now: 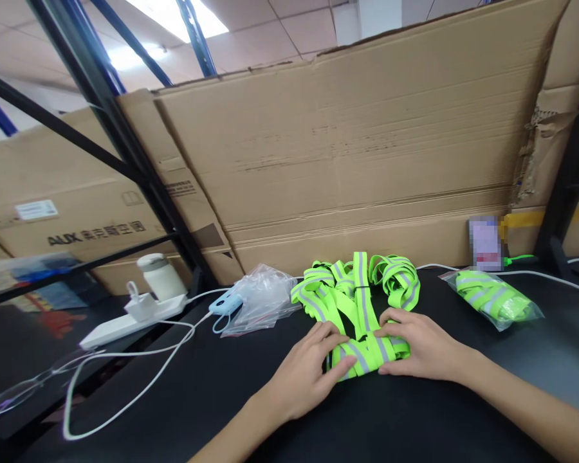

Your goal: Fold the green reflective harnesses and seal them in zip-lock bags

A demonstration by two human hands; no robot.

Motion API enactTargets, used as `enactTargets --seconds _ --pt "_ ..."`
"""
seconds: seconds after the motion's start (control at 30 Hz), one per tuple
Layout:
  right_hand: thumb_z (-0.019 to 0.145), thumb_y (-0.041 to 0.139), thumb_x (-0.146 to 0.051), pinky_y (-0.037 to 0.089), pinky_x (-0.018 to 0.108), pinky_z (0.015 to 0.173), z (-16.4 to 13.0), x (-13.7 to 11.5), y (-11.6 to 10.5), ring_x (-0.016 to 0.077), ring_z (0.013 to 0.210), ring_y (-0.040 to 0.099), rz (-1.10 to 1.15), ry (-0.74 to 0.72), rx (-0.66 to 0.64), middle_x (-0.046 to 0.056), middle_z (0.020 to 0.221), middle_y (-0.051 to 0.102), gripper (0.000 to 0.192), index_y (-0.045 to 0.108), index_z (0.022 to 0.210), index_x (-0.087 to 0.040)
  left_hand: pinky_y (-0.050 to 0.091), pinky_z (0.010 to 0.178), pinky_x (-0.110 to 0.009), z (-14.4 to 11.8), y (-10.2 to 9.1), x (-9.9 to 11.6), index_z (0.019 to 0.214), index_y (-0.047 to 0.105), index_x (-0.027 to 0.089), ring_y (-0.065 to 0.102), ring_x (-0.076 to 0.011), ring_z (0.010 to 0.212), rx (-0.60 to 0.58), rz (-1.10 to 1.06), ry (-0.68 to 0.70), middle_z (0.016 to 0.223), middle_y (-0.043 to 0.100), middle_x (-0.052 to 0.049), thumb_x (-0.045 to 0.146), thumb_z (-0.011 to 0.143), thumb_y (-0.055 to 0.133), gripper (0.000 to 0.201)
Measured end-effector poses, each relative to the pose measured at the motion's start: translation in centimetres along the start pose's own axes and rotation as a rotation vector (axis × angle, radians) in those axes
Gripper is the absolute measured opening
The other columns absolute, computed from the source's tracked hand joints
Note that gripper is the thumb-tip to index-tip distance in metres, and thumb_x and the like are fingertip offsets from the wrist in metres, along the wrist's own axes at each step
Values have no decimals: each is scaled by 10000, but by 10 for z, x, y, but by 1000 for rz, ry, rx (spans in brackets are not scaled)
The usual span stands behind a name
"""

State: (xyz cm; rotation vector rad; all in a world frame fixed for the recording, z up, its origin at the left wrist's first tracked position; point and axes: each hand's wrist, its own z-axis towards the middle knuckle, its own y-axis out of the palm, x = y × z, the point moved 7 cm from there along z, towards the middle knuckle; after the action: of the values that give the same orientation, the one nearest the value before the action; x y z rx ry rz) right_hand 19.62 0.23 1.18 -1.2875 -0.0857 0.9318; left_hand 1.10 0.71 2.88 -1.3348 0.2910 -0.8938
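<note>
A: Head view first. How do the hands sit?

B: Both forearms come in from 5 and 7 o'clock and meet just below centre. The left hand (305, 373) lies palm down, fingers spread and gently curved, its thumb pressed along the folded end of the reflective vest (359, 308). The right hand (422, 350) mirrors it from the 3 o'clock side, fingers flat on the same fold. Neither hand is clenched; both are open and pressing the straps down rather than gripping around them.

A: And the vest itself?

B: Fluorescent yellow-green webbing with grey reflective stripes down the middle of each band. It lies on the black tabletop (222, 392), matte and smooth. The loose straps loop and coil away toward 12 o'clock, ending near the cardboard sheet (347, 148), which is brown, corrugated and creased.

A: What lies around it?

B: At 3 o'clock of the hands, well apart, a bagged vest (492, 298) of the same webbing sits sealed in clear glossy plastic. At 10 o'clock, a crumpled empty plastic bag (263, 299), thin and see-through. Touching its left edge is a small pale blue device (226, 303). Farther toward 9 o'clock, a white power strip (125, 321) with a rounded white jar (160, 276) just behind it, and a white cable (139, 389) curling across the tabletop.
</note>
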Motion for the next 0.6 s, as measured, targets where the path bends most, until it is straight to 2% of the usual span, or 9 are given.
enactTargets --seconds 0.07,0.13,0.23,0.3,0.37,0.47,0.6 --pt "850 730 -536 497 349 855 0 1 -1 251 984 645 38 13 8 81 1069 672 491 704 1204 -197 517 938 -417 -4 2 -1 1237 656 195 611 -282 1054 -61 6 -12 1117 633 -98 527 867 685 497" --pt "901 670 -544 478 334 847 0 2 -3 234 952 638 90 28 45 67 997 692 422 721 1139 -199 495 974 -439 -7 2 -3 1251 633 198 605 -296 1091 -73 -22 -33 1154 639 -106 493 855 704 499" --pt "958 574 -560 442 302 754 2 5 -4 190 797 596 155 69 68 28 778 643 416 719 839 -189 493 944 -398 -10 1 -8 1292 562 228 624 -250 1026 -23 -150 -108 1128 668 -72 408 940 601 398" --pt "976 516 -590 399 280 669 3 9 -2 147 656 513 222 108 45 -6 636 521 549 594 619 -180 507 857 -346 -9 4 -12 1273 556 232 630 -216 898 -26 -250 -175 1017 687 -37 439 957 565 378" --pt "984 478 -613 368 269 629 3 12 2 118 602 449 335 127 7 -19 628 458 621 478 544 -175 502 788 -300 -6 9 -13 1191 603 221 612 -193 819 -64 -358 -205 937 685 -20 482 959 547 354" --pt "994 449 -614 364 266 626 4 13 8 110 630 462 468 128 -26 -1 735 499 644 440 532 -165 489 743 -268 0 14 -14 1080 665 187 599 -184 811 -97 -507 -204 944 684 -30 522 935 570 378" --pt "991 446 -625 346 275 601 3 20 13 108 622 454 433 175 -20 7 765 512 666 411 512 -164 496 780 -294 4 17 -15 999 710 178 606 -200 852 -90 -517 -201 975 671 -49 491 916 603 340"
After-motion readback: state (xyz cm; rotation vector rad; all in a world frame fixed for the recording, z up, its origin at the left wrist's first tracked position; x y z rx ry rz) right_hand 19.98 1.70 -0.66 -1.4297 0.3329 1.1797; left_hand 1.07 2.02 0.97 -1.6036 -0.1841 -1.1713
